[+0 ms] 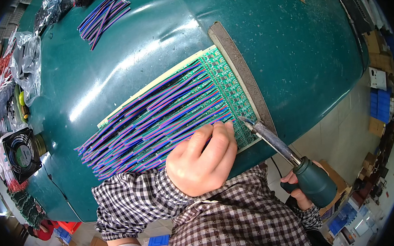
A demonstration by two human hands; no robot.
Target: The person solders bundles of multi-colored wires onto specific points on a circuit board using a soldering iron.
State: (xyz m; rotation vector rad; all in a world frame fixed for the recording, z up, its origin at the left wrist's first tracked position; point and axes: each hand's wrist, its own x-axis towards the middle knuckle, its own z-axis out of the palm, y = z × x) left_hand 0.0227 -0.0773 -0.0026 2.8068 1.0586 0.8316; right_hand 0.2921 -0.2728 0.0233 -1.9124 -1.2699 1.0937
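Observation:
A green circuit board panel (231, 88) lies on the table, its right strip bare and dotted with small parts. Rows of red, blue and black wires (159, 112) run leftward across it. My left hand (204, 157) rests over the lower wires, fingers pinched around a wire end at the edge of the bare strip. Wrapped around the dark green handle of a soldering iron (297, 166) is my right hand (295, 187), partly hidden behind it. The iron's tip is close to the board, just right of my left fingertips; whether it touches is hard to tell.
A brown bar (243, 68) lies along the board's right edge. Loose wires (103, 17) lie on the green table (161, 24) at the far left. A small black fan (22, 154) stands by the left edge, near plastic bags (27, 67). Blue bins (379, 104) stand beyond the table.

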